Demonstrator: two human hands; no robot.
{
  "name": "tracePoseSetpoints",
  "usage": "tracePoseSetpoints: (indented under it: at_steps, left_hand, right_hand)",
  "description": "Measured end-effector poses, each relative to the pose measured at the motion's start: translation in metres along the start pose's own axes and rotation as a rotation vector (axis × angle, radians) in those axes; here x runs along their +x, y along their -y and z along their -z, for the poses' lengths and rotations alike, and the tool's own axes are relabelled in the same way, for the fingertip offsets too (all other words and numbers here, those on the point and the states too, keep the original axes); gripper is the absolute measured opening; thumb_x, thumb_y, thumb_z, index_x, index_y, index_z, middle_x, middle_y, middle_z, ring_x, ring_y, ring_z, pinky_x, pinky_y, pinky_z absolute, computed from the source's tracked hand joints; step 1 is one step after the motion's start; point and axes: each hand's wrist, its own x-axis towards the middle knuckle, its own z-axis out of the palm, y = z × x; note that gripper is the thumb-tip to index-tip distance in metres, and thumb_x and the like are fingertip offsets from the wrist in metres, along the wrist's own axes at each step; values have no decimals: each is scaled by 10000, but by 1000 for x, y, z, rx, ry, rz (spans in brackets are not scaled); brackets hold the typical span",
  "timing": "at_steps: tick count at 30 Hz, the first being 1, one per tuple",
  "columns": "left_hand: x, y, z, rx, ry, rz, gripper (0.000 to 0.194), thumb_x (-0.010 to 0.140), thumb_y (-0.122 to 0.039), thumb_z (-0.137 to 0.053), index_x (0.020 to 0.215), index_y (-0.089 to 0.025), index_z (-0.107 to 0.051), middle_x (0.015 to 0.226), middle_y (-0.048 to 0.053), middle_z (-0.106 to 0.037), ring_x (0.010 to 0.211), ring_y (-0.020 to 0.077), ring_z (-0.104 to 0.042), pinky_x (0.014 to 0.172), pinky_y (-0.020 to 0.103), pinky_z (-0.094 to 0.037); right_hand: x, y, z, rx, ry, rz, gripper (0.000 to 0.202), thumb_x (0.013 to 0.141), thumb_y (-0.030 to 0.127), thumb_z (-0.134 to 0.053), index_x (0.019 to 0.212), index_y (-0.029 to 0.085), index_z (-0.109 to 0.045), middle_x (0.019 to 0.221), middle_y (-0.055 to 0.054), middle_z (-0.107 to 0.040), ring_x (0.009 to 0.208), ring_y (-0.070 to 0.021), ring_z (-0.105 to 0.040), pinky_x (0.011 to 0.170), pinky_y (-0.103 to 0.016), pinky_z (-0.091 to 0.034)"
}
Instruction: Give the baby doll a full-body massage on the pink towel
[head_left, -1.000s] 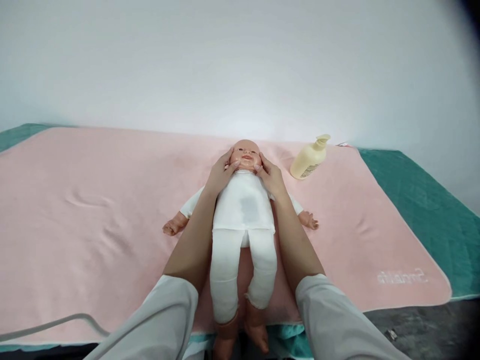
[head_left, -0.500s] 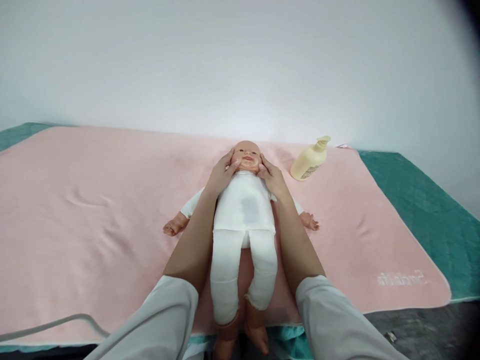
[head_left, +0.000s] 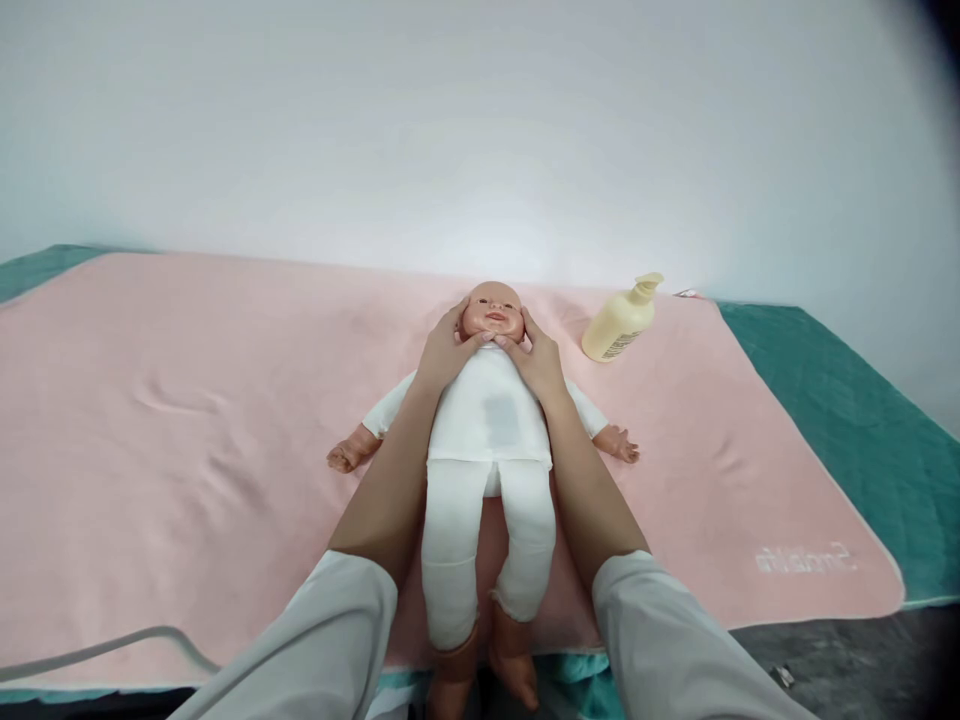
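Note:
A baby doll (head_left: 480, 410) in a white cloth body suit lies on its back, legs toward me and arms spread out. My left hand (head_left: 448, 350) cups the left side of the doll's head (head_left: 495, 300), its fingers running up along the cheek. Mirroring it on the other side is my right hand (head_left: 539, 358). Both thumbs lie under the chin, their tips nearly meeting at the neck. Between them my hands hold the head; parts of the fingers are hidden beside and behind it.
Right of the doll's head stands a pale yellow pump bottle (head_left: 619, 325). Beneath everything is a pink mat (head_left: 225, 400) over a green quilted cover (head_left: 847, 400), against a white wall (head_left: 450, 130). A grey curved tube (head_left: 112, 640) lies at the lower left.
Both thumbs have slid down and inward from the doll's cheeks to below its chin, closer together. The fingers stay at the sides of the head, and the doll lies as before.

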Motion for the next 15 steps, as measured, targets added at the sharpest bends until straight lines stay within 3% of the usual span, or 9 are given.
tracePoseSetpoints:
  at_steps: [6,15]
  left_hand:
    - [0,-1,-1,19,-24,-10,748,777,-366,-749,1455,-201,-480,1503,115,-496,1339,296,-530,1099,397,-482]
    - [-1,-1,-1,-9,-11,-5,742,791,-355,-726,1466,-184,-471,1497,125,-501,1330,292,-539,1098,392,-480]
  right_hand:
    - [1,-1,-5,-90,-50,1,865,830,563,-662,1506,85,-411,1260,-175,-698,1334,-339,-564,1122,-475,-458]
    - [1,-5,-5,-24,-62,21,860,827,570,-659,1492,74,-432,1295,-174,-681,1383,-338,-512,1158,-485,-417]
